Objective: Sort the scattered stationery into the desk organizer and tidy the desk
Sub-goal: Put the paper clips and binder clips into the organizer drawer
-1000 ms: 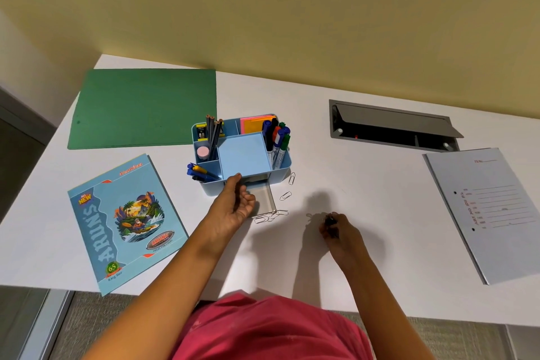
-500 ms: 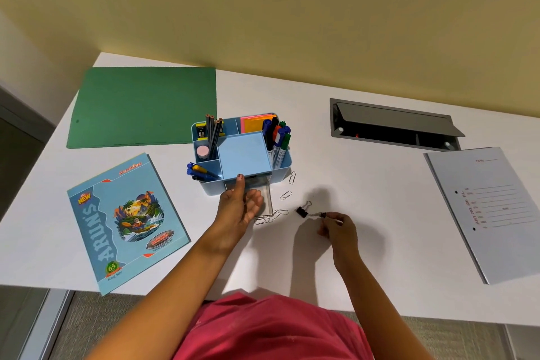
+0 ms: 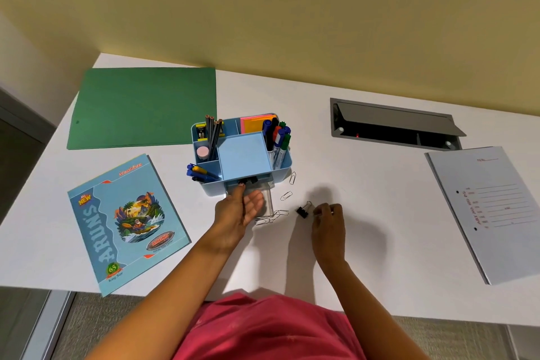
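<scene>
Near the middle of the counter (image 3: 394, 257), the right hand (image 3: 328, 221) pinches the black binder clip (image 3: 302, 211) by its wire handle. The left hand (image 3: 239, 210), fingers relaxed and empty, rests on the pulled-out drawer (image 3: 268, 201) of the organizer (image 3: 242, 155), with paper clips (image 3: 273, 218) beside it. The next move is probably to drop the clip into that drawer.

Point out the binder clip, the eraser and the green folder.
binder clip (image 3: 302, 211), head view, black body.
eraser (image 3: 202, 152), head view, pink top face.
green folder (image 3: 143, 108), head view, middle of cover.

Plain pinkish-red shirt (image 3: 268, 330), arms (image 3: 181, 280) bare
</scene>
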`<state>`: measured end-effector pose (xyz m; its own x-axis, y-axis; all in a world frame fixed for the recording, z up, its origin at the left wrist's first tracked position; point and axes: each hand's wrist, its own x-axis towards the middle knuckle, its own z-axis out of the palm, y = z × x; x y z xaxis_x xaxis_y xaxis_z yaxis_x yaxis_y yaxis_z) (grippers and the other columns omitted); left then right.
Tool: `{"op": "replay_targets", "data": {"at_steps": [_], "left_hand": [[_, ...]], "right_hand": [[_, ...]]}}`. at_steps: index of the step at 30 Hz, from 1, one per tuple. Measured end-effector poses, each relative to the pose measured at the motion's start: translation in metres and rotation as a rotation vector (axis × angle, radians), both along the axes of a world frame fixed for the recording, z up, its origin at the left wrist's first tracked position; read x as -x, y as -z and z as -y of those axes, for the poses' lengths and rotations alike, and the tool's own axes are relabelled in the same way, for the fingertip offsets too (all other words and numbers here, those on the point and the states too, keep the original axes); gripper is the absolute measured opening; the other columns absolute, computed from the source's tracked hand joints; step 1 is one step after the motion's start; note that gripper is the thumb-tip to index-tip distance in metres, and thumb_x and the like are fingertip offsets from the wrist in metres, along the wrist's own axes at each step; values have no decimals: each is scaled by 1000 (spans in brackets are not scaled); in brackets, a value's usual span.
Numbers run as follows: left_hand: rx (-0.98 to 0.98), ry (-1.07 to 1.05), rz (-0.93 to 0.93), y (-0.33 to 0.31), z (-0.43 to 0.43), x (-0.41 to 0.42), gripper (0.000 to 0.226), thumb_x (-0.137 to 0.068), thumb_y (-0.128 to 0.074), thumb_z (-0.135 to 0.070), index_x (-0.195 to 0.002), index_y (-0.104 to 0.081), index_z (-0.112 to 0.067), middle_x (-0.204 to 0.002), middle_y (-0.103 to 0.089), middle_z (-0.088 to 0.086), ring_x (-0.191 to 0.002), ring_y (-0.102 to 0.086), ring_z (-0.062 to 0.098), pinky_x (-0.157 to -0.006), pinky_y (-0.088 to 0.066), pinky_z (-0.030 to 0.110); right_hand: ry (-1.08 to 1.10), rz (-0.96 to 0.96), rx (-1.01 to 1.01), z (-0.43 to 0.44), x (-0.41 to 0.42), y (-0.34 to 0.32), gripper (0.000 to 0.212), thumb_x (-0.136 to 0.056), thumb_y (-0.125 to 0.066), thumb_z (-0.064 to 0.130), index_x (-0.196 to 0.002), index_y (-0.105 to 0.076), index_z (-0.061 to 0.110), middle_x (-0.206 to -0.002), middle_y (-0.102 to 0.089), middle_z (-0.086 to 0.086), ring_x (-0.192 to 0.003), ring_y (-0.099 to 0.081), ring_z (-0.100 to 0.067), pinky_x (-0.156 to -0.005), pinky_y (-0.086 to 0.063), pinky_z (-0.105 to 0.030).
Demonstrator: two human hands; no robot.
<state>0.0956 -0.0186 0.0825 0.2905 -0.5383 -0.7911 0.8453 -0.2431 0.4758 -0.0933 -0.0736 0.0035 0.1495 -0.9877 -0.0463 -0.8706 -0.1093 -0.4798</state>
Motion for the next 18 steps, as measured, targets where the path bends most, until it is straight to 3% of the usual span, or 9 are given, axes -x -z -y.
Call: {"op": "replay_targets", "data": {"at_steps": [5,12,15,18], "left_hand": [[4,22,-12,-2,-5,0,27,-99,-49,-18,-113,-58,3,-76,-74,5,-62,-71,9,-54,-56,18],[-88,-3,-19,3,-17,4,21,-93,-58,-16,-78,-62,-2,-48,-60,-1,-36,-54,4,-41,-49,13],[-85,-2,-22,4,-19,4,20,-93,-58,-16,-79,-62,-2,-55,-59,3,-36,-52,3,-41,-48,12],[-79,7,-21,6,-20,5,20,-94,-58,-17,-84,-63,-1,-59,-60,4,-37,-53,3,-40,-48,12]], "right_hand": [[33,-133,43,-1,6,-1,15,-82,-62,-4,-91,-60,8,-99,-48,-11,-88,-49,-26,-50,-43,-31],[30,-94,-67,3,14,-6,27,-78,-45,-15,-89,-56,7,-91,-45,-8,-75,-52,-27,-60,-37,-27],[13,-136,-111,11,11,-11,23,-84,-44,-9,-98,-54,6,-89,-43,-10,-71,-55,-31,-62,-39,-28],[-79,-317,-156,15,8,-15,28,-89,-44,-3,-114,-47,8,-96,-48,-14,-75,-56,-30,-63,-41,-30]]}}
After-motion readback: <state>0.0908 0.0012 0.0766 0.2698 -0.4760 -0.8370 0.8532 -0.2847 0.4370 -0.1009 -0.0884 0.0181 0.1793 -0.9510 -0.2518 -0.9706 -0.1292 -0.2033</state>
